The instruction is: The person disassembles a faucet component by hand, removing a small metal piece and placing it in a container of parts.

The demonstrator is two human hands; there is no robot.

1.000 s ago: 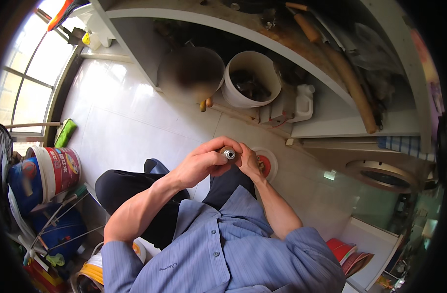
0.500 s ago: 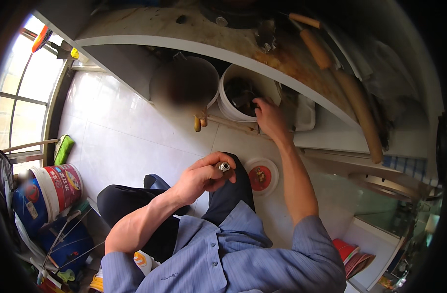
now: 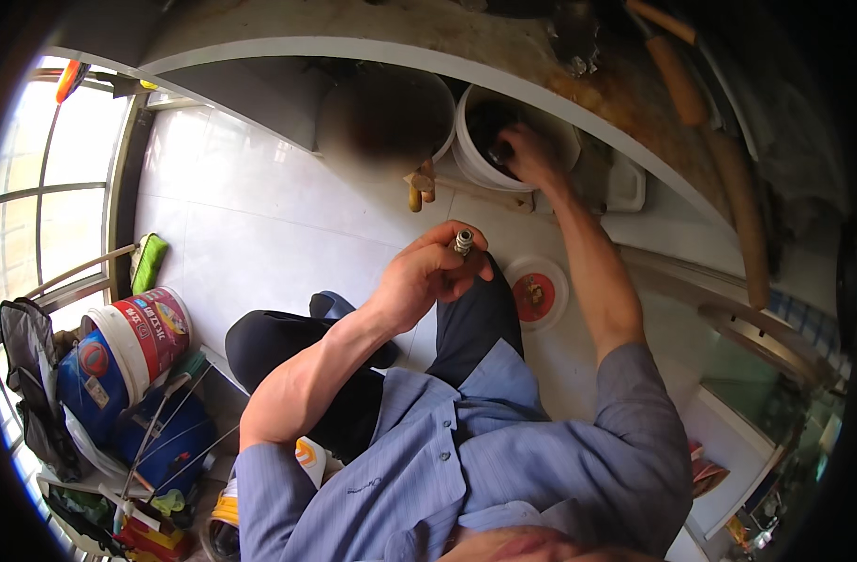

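My left hand is closed around a small metal threaded fitting, held above my knee with its hollow round end facing up. My right hand reaches down into a white bucket under the counter. Its fingers are bent over dark things inside the bucket; shadow hides what they grip. Below the bucket, on the floor, a round red dish with a white rim contains small brownish bits.
The counter edge curves above the bucket. A dark round vessel stands left of it, near short wooden handles. At left are a tilted red-and-white pail, blue containers and a green brush head.
My right hand has gone deeper into the bucket. The left hand still holds the metal fitting. The whole view has shifted, so things appear farther right.
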